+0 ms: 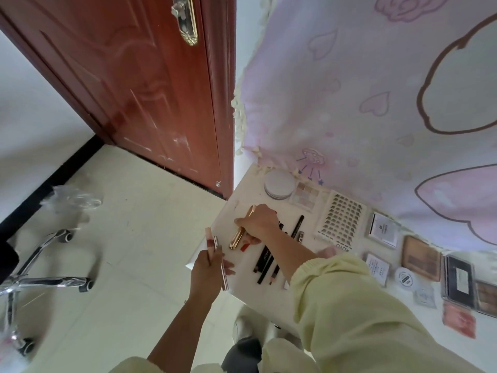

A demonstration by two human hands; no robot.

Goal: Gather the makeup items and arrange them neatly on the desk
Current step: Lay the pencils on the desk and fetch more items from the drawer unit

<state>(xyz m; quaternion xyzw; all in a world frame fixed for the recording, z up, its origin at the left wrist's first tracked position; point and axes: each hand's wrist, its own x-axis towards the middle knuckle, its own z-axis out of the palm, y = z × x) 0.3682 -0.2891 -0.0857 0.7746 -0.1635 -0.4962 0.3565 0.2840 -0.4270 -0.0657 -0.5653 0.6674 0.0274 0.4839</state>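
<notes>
1. Makeup items (305, 196) are mostly laid out on the white table (242, 195), centre to right of frame.
2. Right hand (258, 222): fingers curled round a gold tube (239, 235), low over the table's left part, just beside the black pencils (265, 261).
3. Left hand (208, 267): fingers pinch two slim pale tubes (223, 267). The hand sits across the table's left edge, partly over the floor (134, 238).
4. Risk: the slim tubes are held outboard of the edge. If the pinch slackens, I'd expect them to hit the floor.
5. Risk: the gold tube looks round. Set down askew near that edge, it could roll off.
6. Risk: the right forearm and yellow sleeve (336, 292) cross above the pencil row. A low pull-back could sweep them out of line.
7. Room: a bare strip runs between the left edge and the round compact (279, 185). The right side is crowded with palettes. The pink curtain (349, 103) hangs at the far edge, so nothing goes further back.
</notes>
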